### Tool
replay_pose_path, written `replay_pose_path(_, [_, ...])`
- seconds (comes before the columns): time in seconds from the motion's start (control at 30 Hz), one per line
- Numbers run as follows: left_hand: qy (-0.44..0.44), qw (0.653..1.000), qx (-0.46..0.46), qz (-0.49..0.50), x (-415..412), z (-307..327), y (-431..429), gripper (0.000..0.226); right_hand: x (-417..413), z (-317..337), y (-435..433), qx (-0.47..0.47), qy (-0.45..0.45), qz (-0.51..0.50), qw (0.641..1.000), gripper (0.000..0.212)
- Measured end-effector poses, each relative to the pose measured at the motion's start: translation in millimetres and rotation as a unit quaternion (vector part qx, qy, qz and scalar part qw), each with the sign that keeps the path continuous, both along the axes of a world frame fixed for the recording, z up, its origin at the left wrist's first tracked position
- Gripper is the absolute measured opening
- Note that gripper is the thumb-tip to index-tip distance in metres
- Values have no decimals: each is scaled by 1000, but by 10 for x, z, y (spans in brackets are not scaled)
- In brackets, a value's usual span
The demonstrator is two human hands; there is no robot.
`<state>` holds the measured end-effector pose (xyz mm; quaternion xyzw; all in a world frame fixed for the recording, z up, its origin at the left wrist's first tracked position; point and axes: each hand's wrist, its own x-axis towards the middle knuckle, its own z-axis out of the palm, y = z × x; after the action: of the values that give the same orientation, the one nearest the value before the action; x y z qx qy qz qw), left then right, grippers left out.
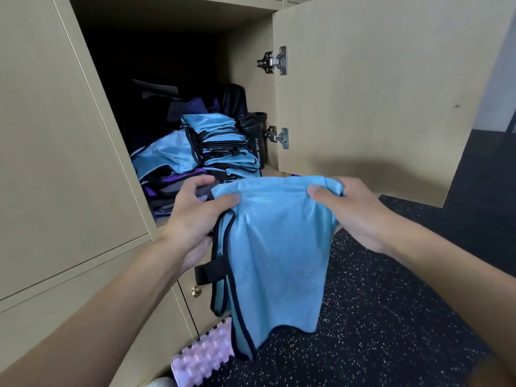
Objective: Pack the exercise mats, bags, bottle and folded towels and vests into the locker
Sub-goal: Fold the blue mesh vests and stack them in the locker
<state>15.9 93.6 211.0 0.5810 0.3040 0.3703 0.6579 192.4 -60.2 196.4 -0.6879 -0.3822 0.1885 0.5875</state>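
Left hand (195, 216) pinches the top left corner of the blue vest (279, 247), thumb on top of the cloth, fingers curled under. Right hand (349, 210) pinches the top right corner the same way, thumb over, fingers hidden behind the fabric. The vest is held in the air at frame centre, in front of the locker (251, 79) opening, top edge stretched between the hands and the rest hanging loose toward 6 o'clock. It has black trim, and a black strap (208, 272) sticks out at its 9 o'clock edge.

At 11 o'clock from the vest, inside the locker, is a stack of folded vests (223, 146) in the same blue. Purple items (178, 182) lie under and beside the stack at its 7 o'clock. A black bottle (257, 141) marked SPORT BOTTLE stands upright just beside the stack at its 3 o'clock, against the right wall. A dark bag (234, 99) sits behind it at 12; the rest of the back is too dark to tell.

The locker door (377, 93) is swung open at 2 o'clock, with two metal hinges (275, 60). A pink ridged roller (203, 356) lies at 7 o'clock on the speckled black floor (391, 317).
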Motion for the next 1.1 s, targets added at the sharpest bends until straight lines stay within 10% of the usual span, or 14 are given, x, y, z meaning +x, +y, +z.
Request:
replay_pose_path(0.13, [-7,1000,-15,-11,26,21,-54,53,-47,-18,53,82,107,-30,990,20])
replay_pose_path(0.3, [-35,997,-61,16,18,60,-18,61,-98,-75,-20,-29,152,129,980,42])
replay_pose_path(0.43, [36,979,-90,-180,8,-172,-209,74,-107,-14,56,43,191,27,980,24])
replay_pose_path(0.73, [20,989,-74,-125,130,-319,-455,102,-45,-39,75,33,223,-55,973,20])
replay_pose_path(0.93, [-1,1000,-18,3,138,-108,-227,47,-64,-53,18,-34,202,52,977,104])
replay_pose_path(1.1, [142,974,-42,-170,-5,-39,-106,11,-60,-13,7,35,171,24,984,52])
